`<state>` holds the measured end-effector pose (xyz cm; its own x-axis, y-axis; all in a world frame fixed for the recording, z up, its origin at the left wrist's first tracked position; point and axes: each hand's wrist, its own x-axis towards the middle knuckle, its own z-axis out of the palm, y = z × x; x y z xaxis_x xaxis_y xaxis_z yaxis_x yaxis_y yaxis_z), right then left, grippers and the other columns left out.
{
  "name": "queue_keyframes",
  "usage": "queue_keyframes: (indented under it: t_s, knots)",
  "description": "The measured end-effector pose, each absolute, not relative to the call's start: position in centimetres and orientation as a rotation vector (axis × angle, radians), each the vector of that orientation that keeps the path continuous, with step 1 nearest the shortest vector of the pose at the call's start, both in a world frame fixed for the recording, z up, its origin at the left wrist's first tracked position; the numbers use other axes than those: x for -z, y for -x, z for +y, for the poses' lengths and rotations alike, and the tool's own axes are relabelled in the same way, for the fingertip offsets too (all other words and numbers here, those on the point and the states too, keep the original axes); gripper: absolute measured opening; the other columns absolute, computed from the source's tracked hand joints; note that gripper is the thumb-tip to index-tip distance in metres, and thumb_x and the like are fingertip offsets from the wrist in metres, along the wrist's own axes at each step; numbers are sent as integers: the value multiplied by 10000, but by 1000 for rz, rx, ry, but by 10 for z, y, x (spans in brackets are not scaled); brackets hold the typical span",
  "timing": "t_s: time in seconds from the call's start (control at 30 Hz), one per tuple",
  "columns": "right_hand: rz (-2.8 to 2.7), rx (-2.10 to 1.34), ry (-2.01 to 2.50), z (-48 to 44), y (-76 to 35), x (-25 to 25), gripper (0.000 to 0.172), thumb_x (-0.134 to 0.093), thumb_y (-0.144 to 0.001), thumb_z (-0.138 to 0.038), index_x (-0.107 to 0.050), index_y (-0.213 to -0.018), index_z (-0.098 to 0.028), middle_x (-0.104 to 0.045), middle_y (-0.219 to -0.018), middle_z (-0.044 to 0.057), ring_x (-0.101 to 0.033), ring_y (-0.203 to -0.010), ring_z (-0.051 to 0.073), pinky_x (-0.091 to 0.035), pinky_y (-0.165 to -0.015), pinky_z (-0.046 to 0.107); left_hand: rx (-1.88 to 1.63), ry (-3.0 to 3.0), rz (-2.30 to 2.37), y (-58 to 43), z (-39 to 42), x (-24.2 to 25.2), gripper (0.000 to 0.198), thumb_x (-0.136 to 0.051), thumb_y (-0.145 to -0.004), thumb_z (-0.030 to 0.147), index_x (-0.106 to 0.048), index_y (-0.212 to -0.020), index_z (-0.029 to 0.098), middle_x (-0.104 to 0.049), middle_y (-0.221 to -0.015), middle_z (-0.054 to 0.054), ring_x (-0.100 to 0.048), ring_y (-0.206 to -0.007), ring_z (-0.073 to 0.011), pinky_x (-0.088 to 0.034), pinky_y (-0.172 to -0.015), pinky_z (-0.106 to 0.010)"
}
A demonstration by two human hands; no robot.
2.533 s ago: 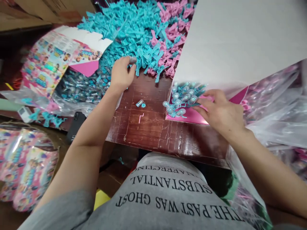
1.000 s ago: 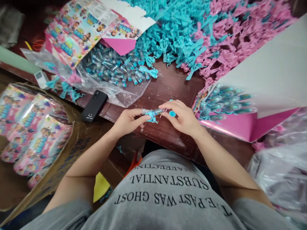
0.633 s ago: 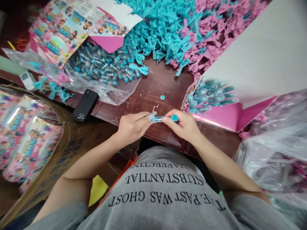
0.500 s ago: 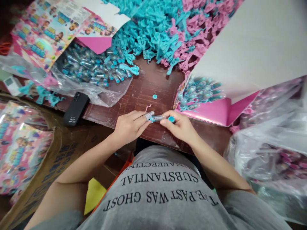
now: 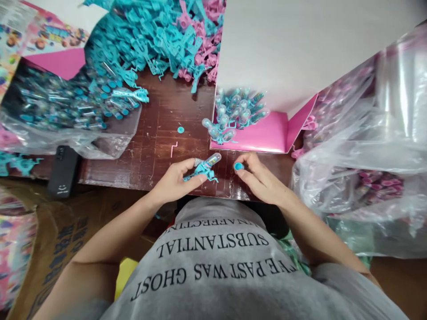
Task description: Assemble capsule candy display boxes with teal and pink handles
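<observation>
My left hand point(image 5: 173, 180) is closed around a blue plastic toy point(image 5: 204, 169), near the table's front edge. A clear, round-ended tube point(image 5: 214, 158) with small coloured bits inside sticks out of the toy, tilted up and to the right. Apart from it on the right, my right hand point(image 5: 258, 180) pinches a small round blue cap point(image 5: 238, 166) between thumb and fingers. Just beyond the left hand lie a thin pink crank-shaped piece point(image 5: 173, 147) and a little blue toothed wheel point(image 5: 180, 130), both loose on the dark red table point(image 5: 156, 129).
An open pink-lined box point(image 5: 267, 138) holds several blue toys with tubes. Capped tubes point(image 5: 66, 98) lie on plastic at left, behind a black phone point(image 5: 62, 171). Blue pieces point(image 5: 150, 35) and pink pieces point(image 5: 205, 49) are heaped at the back. Plastic bags point(image 5: 333, 178) crowd the right.
My hands have come apart. The left has turned the toy so its tube points up and right; the right has let go of the tube and keeps the blue cap. The view has swung right.
</observation>
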<state>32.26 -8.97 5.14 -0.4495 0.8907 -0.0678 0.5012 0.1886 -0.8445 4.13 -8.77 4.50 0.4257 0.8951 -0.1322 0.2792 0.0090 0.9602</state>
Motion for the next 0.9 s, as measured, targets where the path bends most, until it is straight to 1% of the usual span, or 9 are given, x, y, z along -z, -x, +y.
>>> queue_keyframes:
  t_s: [0.1, 0.2, 0.47, 0.6, 0.67, 0.73, 0.77, 0.83, 0.9]
  knots:
    - [-2129, -1120, 1135, -86, -329, -49, 240, -568, -1088, -394, -622, -1219, -200, -722, -1076, 76, -675, -901, 173, -533, -812, 333, -685, -1418, 1071, -57, -85, -40, 212, -795, -862, 336, -748, -987, 171, -753, -871, -20, -662, -772, -138, -561, -733, -251]
    - [-2106, -1079, 1032, -82, -326, -45, 258, -668, -1056, -398, -682, -1228, -206, -770, -1092, 66, -721, -945, 178, -559, -847, 329, -674, -1395, 1089, -67, -84, -37, 215, -811, -851, 357, -732, -922, 171, -712, -806, -2, -615, -710, -118, -526, -675, -231]
    - [-2015, -1101, 975, -84, -319, -38, 234, -663, -1063, -418, -729, -1089, -195, -778, -987, 43, -715, -873, 154, -552, -799, 302, -662, -1591, 1137, -78, -85, -45, 177, -769, -895, 344, -731, -861, 174, -708, -768, 14, -610, -694, -114, -494, -645, -219]
    - [-2025, -1168, 1078, -86, -327, -32, 388, -549, -1104, -491, -694, -907, -190, -680, -781, 9, -615, -702, 133, -490, -668, 291, -648, -1766, 1109, -83, -85, -45, 131, -733, -939, 312, -752, -935, 183, -766, -836, 0, -660, -717, -120, -515, -682, -235]
    - [-2004, -1224, 1106, -88, -334, -31, 362, -644, -1042, -547, -706, -1067, -191, -708, -881, 22, -611, -705, 133, -495, -655, 291, -643, -1773, 1127, -85, -84, -43, 110, -733, -940, 291, -755, -960, 185, -770, -835, 7, -667, -715, -117, -517, -672, -227]
    - [-1954, -1233, 1103, -91, -340, -33, 432, -728, -987, -540, -673, -1243, -197, -732, -1017, 48, -623, -730, 132, -507, -658, 289, -642, -1771, 1141, -87, -83, -41, 112, -746, -935, 289, -759, -973, 185, -769, -829, 14, -667, -712, -116, -519, -664, -223]
    - [-1932, -1224, 1106, -91, -342, -35, 416, -731, -987, -522, -674, -1241, -197, -734, -1022, 48, -620, -726, 127, -504, -656, 285, -640, -1781, 1137, -87, -82, -41, 117, -750, -938, 294, -762, -982, 186, -773, -835, 13, -673, -717, -117, -524, -668, -225]
    - [-1915, -1229, 1148, -92, -345, -39, 315, -625, -1057, -492, -708, -1010, -192, -715, -859, 14, -600, -672, 114, -474, -634, 273, -637, -1823, 1108, -89, -82, -42, 128, -750, -951, 307, -769, -996, 189, -787, -862, 4, -686, -728, -121, -535, -680, -236]
    - [-1914, -1285, 1198, -91, -350, -44, 482, -506, -1110, -502, -662, -771, -196, -662, -686, -11, -591, -609, 107, -457, -613, 272, -634, -1861, 1078, -92, -81, -47, 127, -745, -962, 306, -774, -1012, 193, -800, -895, -6, -701, -747, -124, -546, -703, -247]
